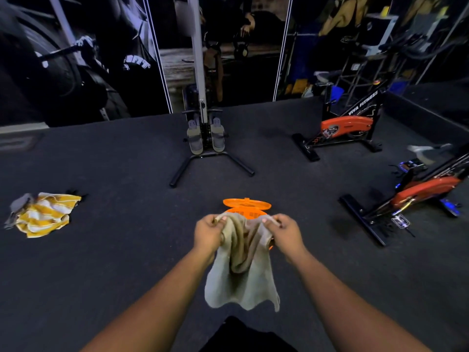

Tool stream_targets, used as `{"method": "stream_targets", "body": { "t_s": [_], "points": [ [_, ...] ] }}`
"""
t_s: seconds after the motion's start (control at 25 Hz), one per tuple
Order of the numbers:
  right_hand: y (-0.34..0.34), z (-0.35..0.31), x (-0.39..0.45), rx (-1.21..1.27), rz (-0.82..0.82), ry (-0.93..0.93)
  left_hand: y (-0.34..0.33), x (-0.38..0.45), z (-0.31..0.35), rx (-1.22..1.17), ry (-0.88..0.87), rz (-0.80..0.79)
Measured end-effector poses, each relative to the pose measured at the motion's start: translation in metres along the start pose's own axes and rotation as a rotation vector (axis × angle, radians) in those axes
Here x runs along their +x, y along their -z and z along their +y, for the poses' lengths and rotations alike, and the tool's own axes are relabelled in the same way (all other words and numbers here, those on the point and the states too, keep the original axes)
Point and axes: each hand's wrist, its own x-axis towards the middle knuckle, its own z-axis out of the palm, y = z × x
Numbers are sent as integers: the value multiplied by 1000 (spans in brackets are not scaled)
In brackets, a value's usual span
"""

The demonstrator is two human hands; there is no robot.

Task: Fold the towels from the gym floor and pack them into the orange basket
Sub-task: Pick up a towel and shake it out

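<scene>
Above the basket: a beige towel [241, 270] hung between both hands, its top edge gathered and the cloth sagging in loose folds, likely held up so it could be spread and folded.
Left hand [208, 233]: fingers curled round the towel's top left corner.
Right hand [285, 233]: fingers pinching the top right corner, so the cloth hung free of the floor.
Orange basket [245, 213]: at 12 o'clock just past the hands, lid tipped back and open, ready for packing; mostly hidden by the towel.
Striped towel [44, 214]: crumpled on the floor at 10 o'clock, yellow and white, not yet folded.
Floor [127, 250]: dark, matte gym matting.
Room: a rowing machine [205, 138] at 12 o'clock, two exercise bikes [345, 130] at 2 o'clock, dark wall posters behind.
</scene>
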Motion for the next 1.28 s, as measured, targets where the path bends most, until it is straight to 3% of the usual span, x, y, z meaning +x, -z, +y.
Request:
{"method": "stream_targets", "body": {
  "t_s": [0.28,0.52,0.68,0.76,0.84,0.92,1.08,1.2,1.28],
  "points": [
    [-33,-16,-20,67,-221,22,-27,-30,0,205,-169,-112],
    [-34,-16,-16,214,-408,-183,-24,-41,-4,366,-312,-172],
    [-23,-17,-12,180,-559,-147,-13,-39,-1,540,-385,-193],
    [-19,-14,-8,87,-491,-88,-7,-29,3,633,-482,-159],
    [-12,-11,0,-42,-322,86,0,-22,10,633,-541,-187],
    [-2,-9,11,-333,-244,302,9,-14,17,594,-570,-207],
    [12,-12,22,-1051,-433,429,26,6,32,489,-572,-205],
    [23,-7,27,-1325,-505,417,44,24,50,450,-555,-106],
    [37,-9,30,-1412,-448,424,61,34,54,580,-560,-121]
  ]
}}
